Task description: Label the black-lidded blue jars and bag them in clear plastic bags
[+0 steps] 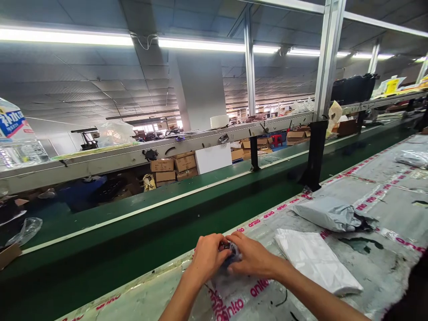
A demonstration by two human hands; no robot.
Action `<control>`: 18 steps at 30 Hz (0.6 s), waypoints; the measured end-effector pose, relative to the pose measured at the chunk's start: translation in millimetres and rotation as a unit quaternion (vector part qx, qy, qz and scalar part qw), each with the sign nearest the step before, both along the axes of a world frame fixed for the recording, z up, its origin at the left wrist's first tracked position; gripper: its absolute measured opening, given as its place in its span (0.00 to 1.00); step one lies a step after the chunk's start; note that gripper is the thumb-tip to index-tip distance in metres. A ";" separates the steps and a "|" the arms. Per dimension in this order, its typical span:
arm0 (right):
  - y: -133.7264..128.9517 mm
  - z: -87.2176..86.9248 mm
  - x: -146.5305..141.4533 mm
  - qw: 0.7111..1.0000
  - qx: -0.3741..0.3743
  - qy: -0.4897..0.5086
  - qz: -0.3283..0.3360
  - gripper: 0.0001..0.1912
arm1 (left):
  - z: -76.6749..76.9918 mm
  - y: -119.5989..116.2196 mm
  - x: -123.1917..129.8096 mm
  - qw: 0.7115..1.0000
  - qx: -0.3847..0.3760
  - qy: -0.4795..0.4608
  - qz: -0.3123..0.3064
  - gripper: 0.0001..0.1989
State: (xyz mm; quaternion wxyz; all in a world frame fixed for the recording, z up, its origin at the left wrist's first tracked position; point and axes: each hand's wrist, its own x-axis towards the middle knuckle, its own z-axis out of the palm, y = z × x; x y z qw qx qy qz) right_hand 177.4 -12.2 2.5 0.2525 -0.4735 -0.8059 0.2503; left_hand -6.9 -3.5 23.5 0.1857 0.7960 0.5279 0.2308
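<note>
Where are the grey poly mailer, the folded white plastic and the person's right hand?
grey poly mailer [326,214]: head view, its upper face.
folded white plastic [314,261]: head view, its top fold.
right hand [252,255]: head view, its back.

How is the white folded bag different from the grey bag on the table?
The folded white bag lies flat and smooth, but the grey mailing bag is puffy and crumpled. The white bag is bright, and the grey bag is duller. The white bag is closer to the person's right hand, and the grey bag is farther away. Both lie on the same plastic table cover, which has pink printing.
</note>
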 end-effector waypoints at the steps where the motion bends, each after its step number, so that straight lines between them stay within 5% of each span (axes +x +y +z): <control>1: 0.8 -2.1 -5.4 1.000 0.003 -0.007 -0.013 0.25 | -3.0 0.5 0.7 1.000 -0.004 -0.013 0.000 0.06; 9: 20.3 -19.4 -22.6 0.997 0.025 -0.025 -0.076 0.07 | -8.7 1.3 11.8 0.992 -0.005 -0.128 0.015 0.03; 18: 20.2 -8.6 0.5 0.993 0.047 -0.015 -0.103 0.09 | 13.0 -12.5 2.7 0.985 0.013 -0.163 0.048 0.11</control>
